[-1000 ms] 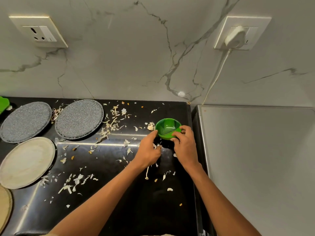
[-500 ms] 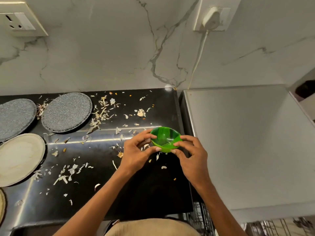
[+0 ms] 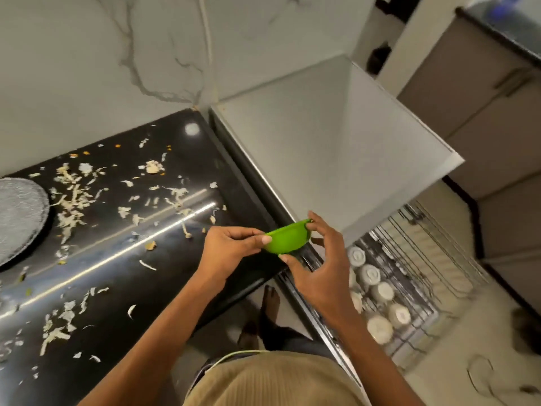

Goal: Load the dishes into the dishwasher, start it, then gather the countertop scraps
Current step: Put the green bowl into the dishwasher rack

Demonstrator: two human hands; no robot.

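Note:
A small green bowl (image 3: 288, 238) is held in the air over the right end of the black countertop (image 3: 164, 276), tilted on its side. My left hand (image 3: 231, 250) pinches its left rim. My right hand (image 3: 322, 265) holds its right rim and underside with spread fingers. Below and to the right, the pulled-out wire dishwasher rack (image 3: 409, 276) carries a row of white cups (image 3: 377, 291). Pale vegetable scraps (image 3: 73, 200) lie scattered over the countertop.
The dishwasher's flat grey top (image 3: 330, 148) stands right of the countertop, against the marble wall. A grey speckled plate (image 3: 20, 215) sits at the left edge. My bare feet (image 3: 269, 315) stand on the floor below. Cabinets (image 3: 480, 101) line the right side.
Both hands lifted the green bowl off the countertop and carried it right, toward the open rack, tipping it on its side. My view swung right and down, bringing the rack into sight.

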